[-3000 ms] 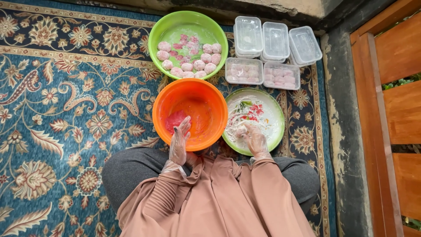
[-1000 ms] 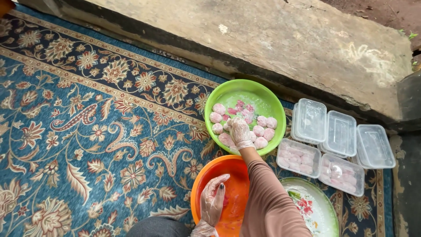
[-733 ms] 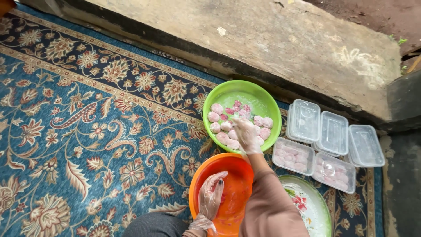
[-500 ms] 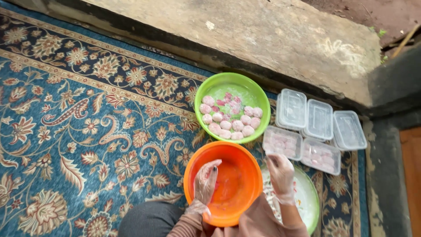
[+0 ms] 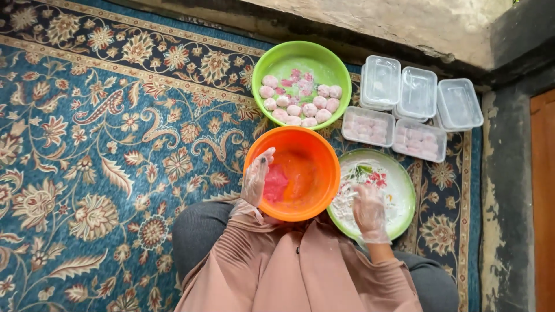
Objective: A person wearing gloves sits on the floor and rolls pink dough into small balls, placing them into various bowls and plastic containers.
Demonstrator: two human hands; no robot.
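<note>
Fingers (image 5: 261,164) of the gloved left hand (image 5: 256,180) rest loosely open, holding nothing, on the orange bowl's (image 5: 312,151) rim, pink dough (image 5: 276,183) just right of them.

Blue floral carpet (image 5: 87,144), stone ledge (image 5: 376,23)

The right hand (image 5: 370,212) hid whatever lay under it on the plate (image 5: 404,179). Cloudy lids blurred the pink pieces in two filled boxes (image 5: 393,132). The frame edge cut the knees.
</note>
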